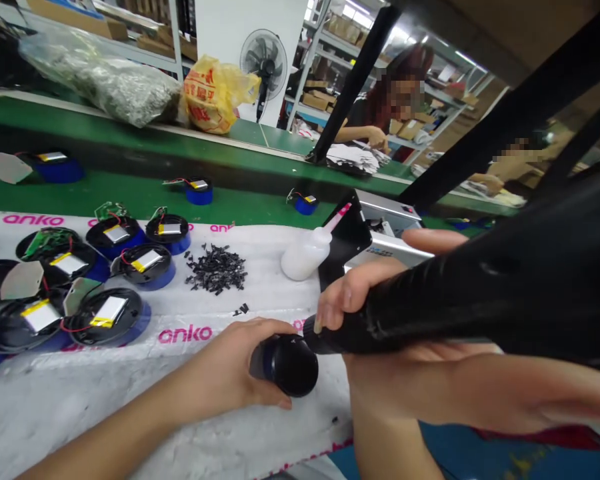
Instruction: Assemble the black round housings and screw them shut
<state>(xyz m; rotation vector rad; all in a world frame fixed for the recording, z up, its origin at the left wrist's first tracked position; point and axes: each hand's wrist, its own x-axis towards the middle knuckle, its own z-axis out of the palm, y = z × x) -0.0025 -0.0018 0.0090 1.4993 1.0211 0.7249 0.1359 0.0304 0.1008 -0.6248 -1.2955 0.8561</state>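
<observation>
Dark cylindrical part [295, 365] sits at the lower middle of our view, over the white sheet [273, 300] printed with pink "anko" lettering, its round black end turned towards us. Starting at the left, we see a cluster of round black-and-blue housings [160, 275], several bearing white battery packs [111, 311] with yellow edges and thin red wires. Behind them, across the green bench [250, 207], a clear plastic bag [120, 87] with silvery contents lies beside a yellow bag [213, 97]. Next comes a loose heap of small black pieces [217, 270] on the sheet. Our left hand [233, 363] grasps the part, thumb and fingers curled around its side. Just beyond stands a white squeeze bottle [303, 257], its pink-tipped nozzle slanting towards a silver and black box [380, 203]. On the right, our right hand [400, 373] is wrapped around a thick black tool [430, 300], whose ribbed nose points at the part; the view is too poor for us to tell whether they touch. Farther back, a co-worker's hand [377, 138] hovers by pale sheets [355, 158].
</observation>
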